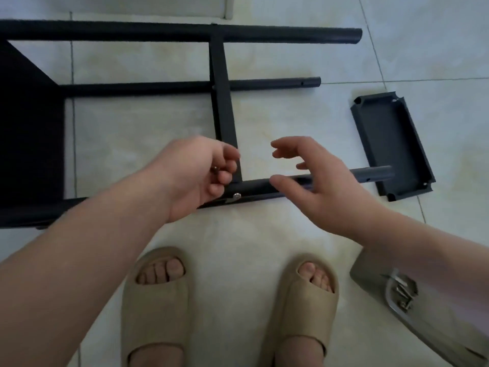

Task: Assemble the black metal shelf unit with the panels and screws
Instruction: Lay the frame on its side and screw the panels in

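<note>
The black shelf frame (pixel 185 33) lies on its side on the tiled floor, with round poles and a narrow panel (pixel 223 107) fixed across them. One silver screw (pixel 236 196) sits in the near pole (pixel 373 174) where that panel meets it. My left hand (pixel 201 173) hovers over this joint and pinches a small silver screw (pixel 214 170) in its curled fingers. My right hand (pixel 315 181) hangs above the near pole with fingers spread and loosely bent, holding nothing. A loose black shelf panel (pixel 391 147) lies upside down to the right.
A larger dark panel (pixel 29 128) fills the frame's left end. A grey bag with metal hardware (pixel 397 292) lies at the lower right, partly under my right forearm. My two feet in beige slippers (pixel 158 300) stand just in front of the frame.
</note>
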Demonstrator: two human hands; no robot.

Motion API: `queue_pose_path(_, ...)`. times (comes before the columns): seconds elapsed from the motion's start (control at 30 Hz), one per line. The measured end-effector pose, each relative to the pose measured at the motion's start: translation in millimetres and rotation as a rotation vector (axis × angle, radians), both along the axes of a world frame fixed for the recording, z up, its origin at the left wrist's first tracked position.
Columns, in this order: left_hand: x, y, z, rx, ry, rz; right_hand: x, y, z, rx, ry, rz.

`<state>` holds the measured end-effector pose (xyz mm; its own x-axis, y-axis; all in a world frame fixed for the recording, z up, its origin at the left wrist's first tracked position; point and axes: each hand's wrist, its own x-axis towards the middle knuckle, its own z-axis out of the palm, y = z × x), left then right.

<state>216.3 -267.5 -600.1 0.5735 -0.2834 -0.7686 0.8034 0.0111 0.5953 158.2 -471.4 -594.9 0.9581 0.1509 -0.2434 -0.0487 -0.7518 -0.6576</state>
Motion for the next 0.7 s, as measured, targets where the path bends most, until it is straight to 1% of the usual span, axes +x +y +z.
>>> queue_pose_path(0.1, 20, 23, -11, 0.160, -0.142, 0.051, 17, 6, -13, -0.216, -0.047, 0.339)
queue_pose_path(0.13, 26, 25, -16, 0.217, -0.179, 0.033, 22, 7, -17, -0.272, -0.074, 0.422)
queue_pose_path(0.2, 35, 22, -25, 0.295, -0.226, -0.038, 31, 12, -26, -0.336, -0.101, 0.510)
queue_pose_path(0.37, 35, 4, -45, 0.296, -0.260, -0.428, 40, 18, -40, -0.371, -0.149, 0.504)
queue_pose_path(0.47, 33, 5, -47, 0.429, -0.342, -0.644, 38, 17, -42, -0.353, -0.159, 0.484)
queue_pose_path(0.53, 31, 7, -45, 0.411, -0.343, -0.690, 35, 18, -42, -0.347, -0.165, 0.464)
queue_pose_path(0.7, 17, 9, -46, 0.384, -0.345, -0.726, 17, 20, -42, -0.365, -0.180, 0.461)
